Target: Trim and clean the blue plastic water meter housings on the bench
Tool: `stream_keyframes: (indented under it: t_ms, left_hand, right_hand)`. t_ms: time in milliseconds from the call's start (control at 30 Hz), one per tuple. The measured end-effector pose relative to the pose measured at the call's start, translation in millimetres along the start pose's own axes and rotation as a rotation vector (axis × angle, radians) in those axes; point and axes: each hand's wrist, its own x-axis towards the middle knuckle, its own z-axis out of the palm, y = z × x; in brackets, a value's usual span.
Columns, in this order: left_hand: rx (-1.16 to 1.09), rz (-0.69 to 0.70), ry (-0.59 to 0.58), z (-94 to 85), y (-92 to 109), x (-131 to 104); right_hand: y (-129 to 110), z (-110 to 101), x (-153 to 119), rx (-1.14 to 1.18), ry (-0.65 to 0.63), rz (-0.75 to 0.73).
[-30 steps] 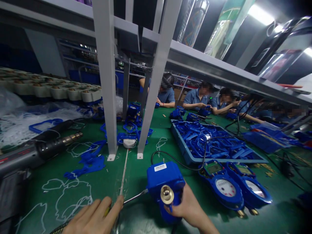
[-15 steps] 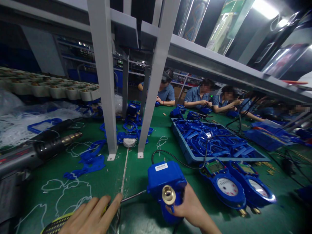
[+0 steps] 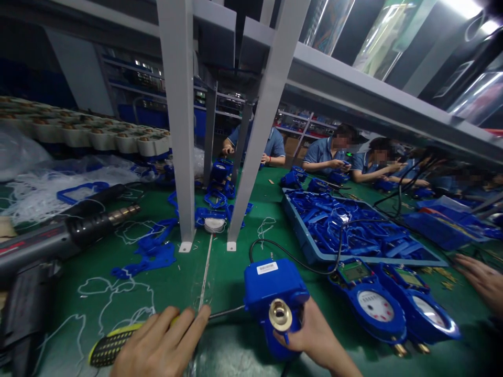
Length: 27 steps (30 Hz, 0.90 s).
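**Screwdriver on blue valve, both hands engaged**

Head view:
- Left hand (image 3: 163, 345) clenched round screwdriver (image 3: 113, 346); yellow-black grip sticks out behind the fingers (image 3: 188, 322), thin shaft runs forward from the fingertips to the side of the valve (image 3: 275, 293).
- Right hand (image 3: 314, 337) grasping valve from its right and below; fingers wrapped on the blue body, thumb just under the brass port (image 3: 280, 315), which faces the camera.
- Valve held low over the green mat (image 3: 220, 267), between the two hands. White barcode label (image 3: 267, 268) on top, black cable (image 3: 298, 257) leading off behind it.
- Just right of right-hand fingers: two blue meters (image 3: 373, 306) lying flat, dials up.
- Beyond those: tray (image 3: 314, 254) full of blue plastic parts.
- Far left of left hand: heat gun (image 3: 66, 238) lying on the mat, nozzle pointing right.
- Ahead of the fingers: two grey frame legs (image 3: 183, 157) standing on the mat, loose blue pieces (image 3: 151, 256) around them.
- Another person's hand (image 3: 481, 280) at right edge, near the tray corner. Other workers seated along the bench behind.
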Motion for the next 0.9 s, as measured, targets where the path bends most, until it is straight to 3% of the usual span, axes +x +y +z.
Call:
stream_keyframes:
  t_ms: [133, 333, 400, 567, 700, 767, 900]
  left_hand:
    - [0.019, 0.055, 0.040, -1.1, -5, 4]
    - [0.080, 0.199, 0.154, -12.4, -13, 20]
    - [0.039, 0.185, 0.171, -3.8, -12, 22]
    - [-0.389, -0.023, 0.192, 32.2, -3, 21]
    - [-0.188, 0.059, 0.267, 37.7, -2, 25]
    - [-0.146, 0.058, 0.241, 32.5, -2, 31]
    - [-0.316, -0.001, 0.091, 17.0, 3, 45]
  right_hand:
    - [-4, 3, 0, 0.083, -0.034, 0.049]
    - [-6, 5, -1, 0.086, 0.020, 0.058]
    - [-6, 4, -1, 0.035, 0.030, 0.047]
    - [-5, 1, -1, -0.037, 0.067, 0.024]
    - [-2, -1, -1, -0.057, 0.070, 0.020]
    - [0, -3, -1, -0.063, 0.083, -0.010]
    - [0, -4, -1, 0.039, 0.062, -0.017]
